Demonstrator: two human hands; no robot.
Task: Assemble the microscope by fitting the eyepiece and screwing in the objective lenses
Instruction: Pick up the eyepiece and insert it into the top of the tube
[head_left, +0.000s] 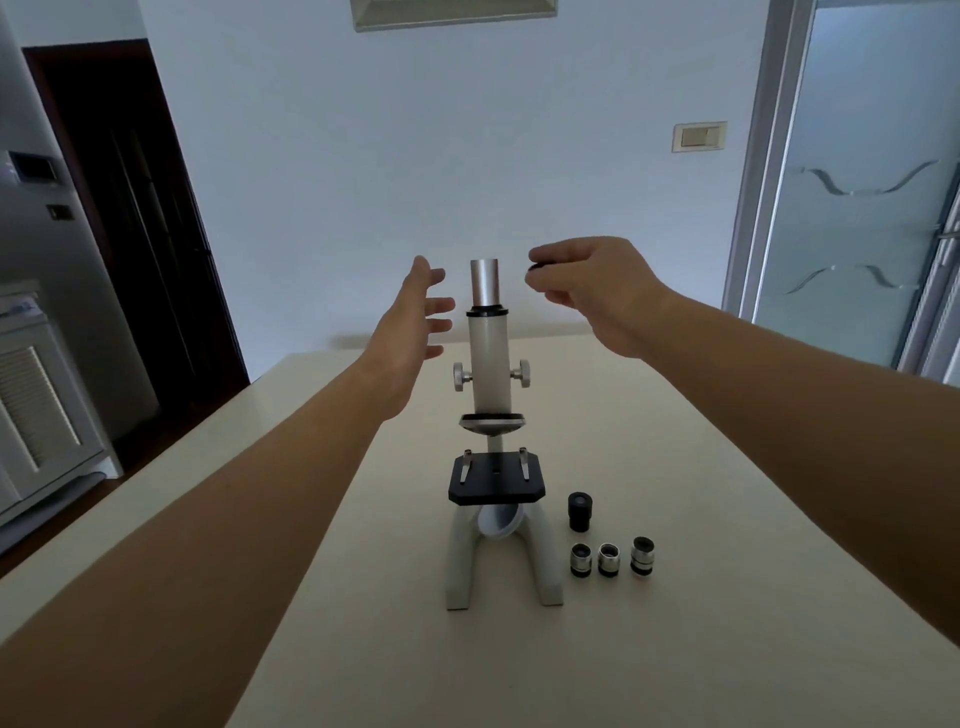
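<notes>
A white microscope stands upright at the middle of the cream table, its silver tube top open. My left hand hovers just left of the tube with straight fingers, touching nothing. Right of the tube top, my right hand pinches a small black cap. To the right of the microscope's base stands a black eyepiece. In front of it three silver objective lenses stand in a row.
A grey refrigerator and a white cabinet stand at the left beyond the table edge. A dark doorway lies behind them. At the right is a frosted glass door.
</notes>
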